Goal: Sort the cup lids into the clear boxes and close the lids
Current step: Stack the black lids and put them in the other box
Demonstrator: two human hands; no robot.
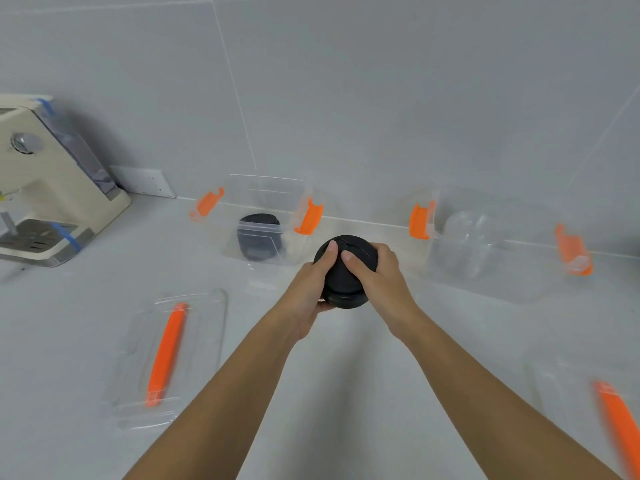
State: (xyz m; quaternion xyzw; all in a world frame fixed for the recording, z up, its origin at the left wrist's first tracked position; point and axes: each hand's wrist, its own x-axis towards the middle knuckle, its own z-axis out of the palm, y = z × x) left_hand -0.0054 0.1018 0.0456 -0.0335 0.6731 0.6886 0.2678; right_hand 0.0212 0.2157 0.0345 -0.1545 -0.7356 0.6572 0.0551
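A stack of round black plastic cup lids (346, 271) is held above the pale countertop (69, 323) between the two open boxes. The left hand (313, 289) is closed around the stack's side from below, thumb on top; the right hand (379, 278) is wrapped over the far edge, forefinger pressed on the top lid. Such a two-handed hold is probably meant to keep the loose, matte stack aligned, or to peel one lid off.

More black lids (258, 237) already lie in the left clear rectangular plastic box (266, 188), whose orange clips (310, 216) are swung open. Translucent lids (467, 233) appear gathered in the right clear box (485, 278). The two glossy clear box covers with orange strips (166, 351) (616, 417) are laid flat nearer the person, so closing is judged not yet begun.
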